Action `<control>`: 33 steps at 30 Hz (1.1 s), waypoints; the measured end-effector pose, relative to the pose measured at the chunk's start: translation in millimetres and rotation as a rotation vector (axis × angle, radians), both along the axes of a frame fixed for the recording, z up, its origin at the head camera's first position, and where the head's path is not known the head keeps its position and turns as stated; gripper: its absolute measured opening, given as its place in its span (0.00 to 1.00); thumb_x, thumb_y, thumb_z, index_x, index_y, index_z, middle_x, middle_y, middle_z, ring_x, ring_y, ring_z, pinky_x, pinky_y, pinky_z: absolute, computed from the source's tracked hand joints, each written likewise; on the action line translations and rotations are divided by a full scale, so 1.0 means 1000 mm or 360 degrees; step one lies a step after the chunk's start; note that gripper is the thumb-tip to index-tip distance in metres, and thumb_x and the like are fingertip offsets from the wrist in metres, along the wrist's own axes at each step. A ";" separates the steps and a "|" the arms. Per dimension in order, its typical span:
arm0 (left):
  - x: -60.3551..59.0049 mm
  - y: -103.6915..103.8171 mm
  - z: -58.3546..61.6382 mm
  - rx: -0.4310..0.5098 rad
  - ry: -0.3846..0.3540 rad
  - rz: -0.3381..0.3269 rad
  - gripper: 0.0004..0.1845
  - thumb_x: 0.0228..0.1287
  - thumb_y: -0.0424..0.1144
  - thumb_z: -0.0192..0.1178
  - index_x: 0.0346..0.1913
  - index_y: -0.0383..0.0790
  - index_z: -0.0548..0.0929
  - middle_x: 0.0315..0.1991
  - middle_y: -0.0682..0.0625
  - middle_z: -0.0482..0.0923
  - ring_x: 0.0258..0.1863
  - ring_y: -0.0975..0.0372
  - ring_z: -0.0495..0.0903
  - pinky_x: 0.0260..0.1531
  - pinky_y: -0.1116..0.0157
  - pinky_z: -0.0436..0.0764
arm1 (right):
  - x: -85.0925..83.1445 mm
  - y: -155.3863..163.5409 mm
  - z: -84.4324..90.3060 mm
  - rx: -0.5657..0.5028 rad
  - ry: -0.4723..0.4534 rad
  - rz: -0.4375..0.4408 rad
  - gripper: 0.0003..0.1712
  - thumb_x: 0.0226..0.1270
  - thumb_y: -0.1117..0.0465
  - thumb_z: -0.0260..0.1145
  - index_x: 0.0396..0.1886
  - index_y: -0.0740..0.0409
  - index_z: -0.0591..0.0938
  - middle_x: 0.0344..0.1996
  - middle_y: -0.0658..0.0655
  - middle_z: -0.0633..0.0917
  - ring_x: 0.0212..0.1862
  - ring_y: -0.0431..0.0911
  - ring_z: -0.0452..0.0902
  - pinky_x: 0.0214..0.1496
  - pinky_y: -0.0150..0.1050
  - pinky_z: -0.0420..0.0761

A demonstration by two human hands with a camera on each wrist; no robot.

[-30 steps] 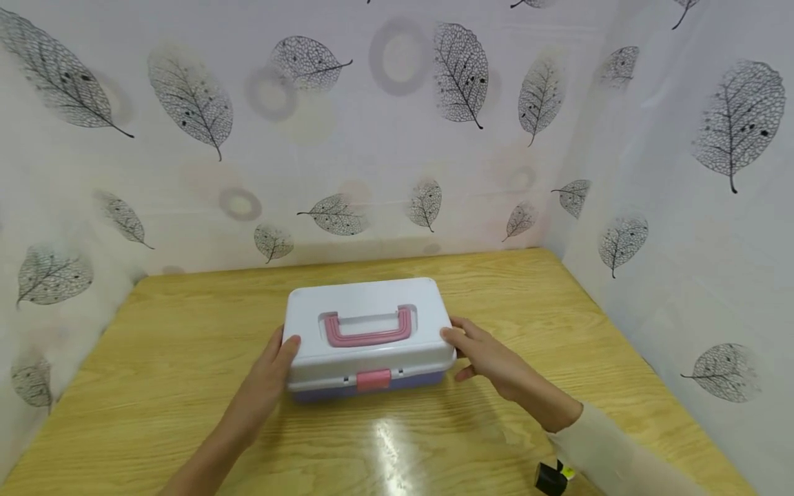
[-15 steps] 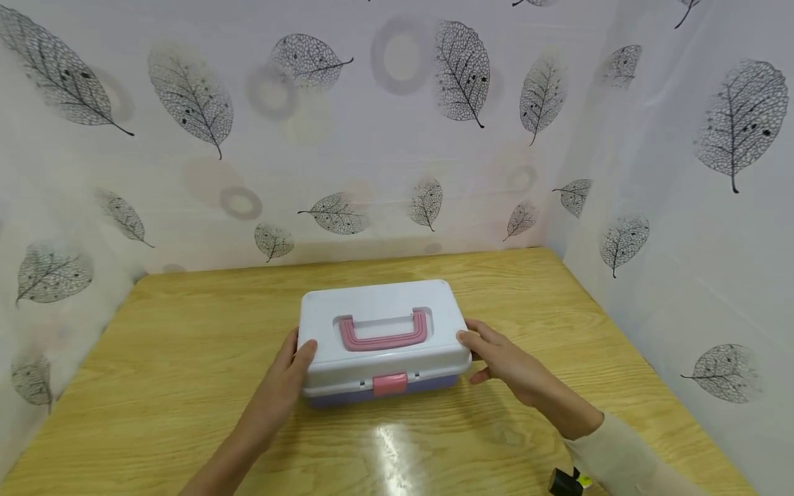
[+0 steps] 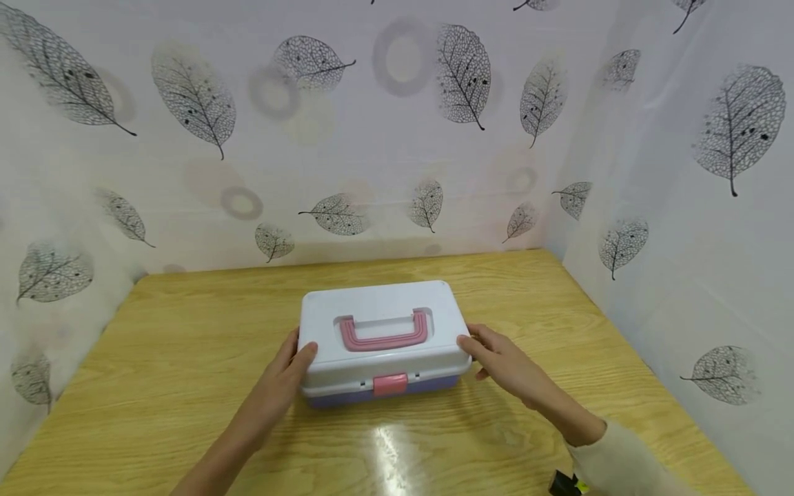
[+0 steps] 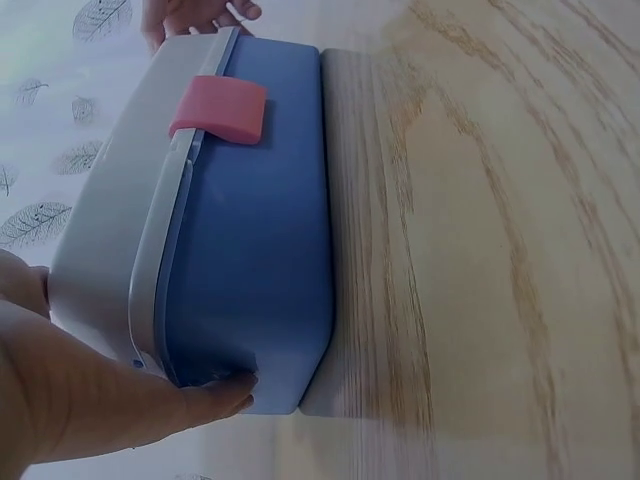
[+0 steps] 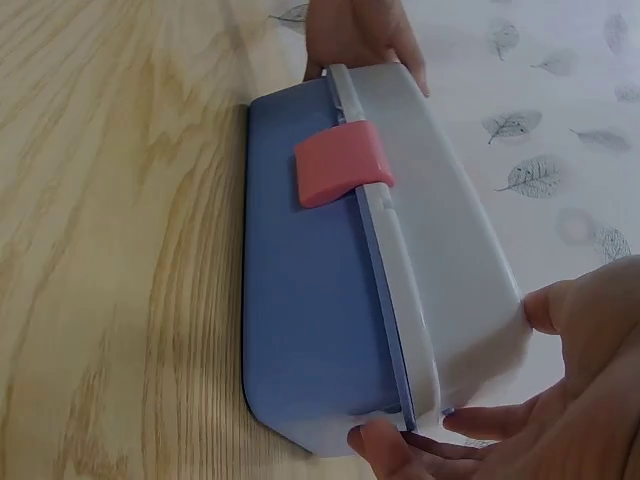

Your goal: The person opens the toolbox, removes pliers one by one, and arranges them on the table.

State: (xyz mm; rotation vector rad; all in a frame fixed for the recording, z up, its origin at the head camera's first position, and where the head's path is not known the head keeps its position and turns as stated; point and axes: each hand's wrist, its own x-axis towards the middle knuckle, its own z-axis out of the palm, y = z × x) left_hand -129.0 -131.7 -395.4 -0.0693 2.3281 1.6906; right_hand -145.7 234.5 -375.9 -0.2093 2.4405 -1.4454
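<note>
A plastic storage box stood on the wooden table, a little nearer the person than the middle of the tabletop — white lid on top, a purple-blue base beneath. The lid was down and the pink latch on the near side lay folded over the seam, so nothing of the inside could be seen. A pink carry handle lay flat in its recess in the lid.

The left hand held the box's left end, thumb up on the lid's corner and fingers wrapped round the side; in the left wrist view a fingertip pressed against the base's lower corner. The right hand gripped the right end the same way — thumb on the lid's edge, fingers curled round the end wall and under the rim. Both hands were clasped on the box, neither one near the latch.

A leaf-patterned curtain closed in the table on the far side and both flanks.
</note>
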 end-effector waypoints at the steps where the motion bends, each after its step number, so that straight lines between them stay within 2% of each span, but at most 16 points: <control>1: 0.001 0.000 0.000 0.0006 0.0012 -0.0010 0.48 0.78 0.68 0.41 0.85 0.43 0.38 0.84 0.40 0.37 0.82 0.45 0.37 0.77 0.40 0.43 | 0.002 -0.001 0.000 0.0055 0.0056 -0.0011 0.37 0.82 0.41 0.54 0.78 0.60 0.66 0.61 0.59 0.80 0.57 0.51 0.77 0.50 0.48 0.83; 7: 0.009 -0.003 -0.002 0.0012 0.0080 -0.0051 0.46 0.80 0.65 0.42 0.84 0.40 0.38 0.84 0.38 0.38 0.81 0.44 0.39 0.77 0.41 0.46 | 0.016 -0.011 -0.003 0.0363 0.0446 -0.0084 0.35 0.78 0.39 0.60 0.72 0.57 0.74 0.61 0.57 0.80 0.56 0.49 0.79 0.49 0.43 0.84; 10: 0.014 -0.003 -0.004 0.0018 0.0115 -0.0070 0.46 0.80 0.62 0.46 0.84 0.39 0.39 0.83 0.36 0.39 0.81 0.42 0.42 0.76 0.42 0.50 | 0.023 -0.015 -0.005 0.0522 0.0661 -0.0103 0.34 0.77 0.40 0.62 0.71 0.57 0.75 0.63 0.58 0.79 0.58 0.53 0.79 0.49 0.48 0.85; 13: 0.018 -0.003 -0.008 -0.0007 0.0132 -0.0078 0.49 0.77 0.60 0.54 0.84 0.41 0.39 0.83 0.35 0.42 0.80 0.40 0.47 0.75 0.43 0.56 | 0.029 -0.018 -0.008 0.0685 0.0878 -0.0124 0.34 0.76 0.42 0.64 0.70 0.59 0.74 0.64 0.60 0.78 0.61 0.56 0.79 0.52 0.54 0.85; 17: 0.021 -0.005 -0.016 -0.0033 0.0163 -0.0090 0.54 0.73 0.56 0.63 0.85 0.42 0.39 0.82 0.34 0.45 0.78 0.40 0.54 0.72 0.47 0.63 | 0.033 -0.020 -0.013 0.0805 0.1173 -0.0120 0.34 0.72 0.48 0.70 0.68 0.65 0.74 0.62 0.64 0.78 0.59 0.59 0.80 0.52 0.57 0.86; 20: 0.023 -0.006 -0.021 -0.0007 0.0202 -0.0099 0.53 0.73 0.52 0.64 0.84 0.41 0.39 0.82 0.33 0.47 0.76 0.39 0.58 0.71 0.49 0.66 | 0.034 -0.021 -0.017 0.0847 0.1378 -0.0115 0.35 0.67 0.52 0.75 0.65 0.67 0.76 0.59 0.66 0.79 0.55 0.58 0.82 0.49 0.55 0.86; 23: 0.022 -0.007 -0.023 0.0022 0.0241 -0.0096 0.50 0.75 0.49 0.63 0.84 0.41 0.40 0.81 0.33 0.49 0.75 0.39 0.61 0.70 0.50 0.69 | 0.034 -0.023 -0.020 0.0852 0.1568 -0.0104 0.33 0.73 0.45 0.68 0.62 0.67 0.77 0.57 0.68 0.80 0.52 0.60 0.81 0.46 0.55 0.86; 27: 0.022 -0.005 -0.023 0.0029 0.0265 -0.0079 0.49 0.75 0.47 0.63 0.84 0.40 0.42 0.80 0.33 0.50 0.75 0.40 0.62 0.69 0.51 0.70 | 0.033 -0.026 -0.024 0.0837 0.1774 -0.0046 0.32 0.79 0.40 0.56 0.59 0.66 0.79 0.57 0.70 0.79 0.55 0.63 0.78 0.49 0.59 0.84; 31: 0.023 -0.004 -0.022 0.0033 0.0256 -0.0067 0.49 0.76 0.46 0.62 0.84 0.39 0.42 0.81 0.33 0.50 0.75 0.39 0.61 0.70 0.50 0.69 | 0.034 -0.030 -0.028 0.0858 0.1884 0.0048 0.29 0.78 0.43 0.59 0.58 0.65 0.80 0.60 0.71 0.77 0.63 0.66 0.74 0.57 0.62 0.80; 33: 0.024 -0.003 -0.021 0.0032 0.0251 -0.0064 0.49 0.76 0.46 0.62 0.84 0.39 0.41 0.81 0.33 0.49 0.75 0.39 0.60 0.70 0.50 0.68 | 0.035 -0.034 -0.029 0.0898 0.1930 0.0100 0.29 0.80 0.43 0.56 0.59 0.65 0.80 0.61 0.71 0.77 0.64 0.67 0.73 0.59 0.62 0.79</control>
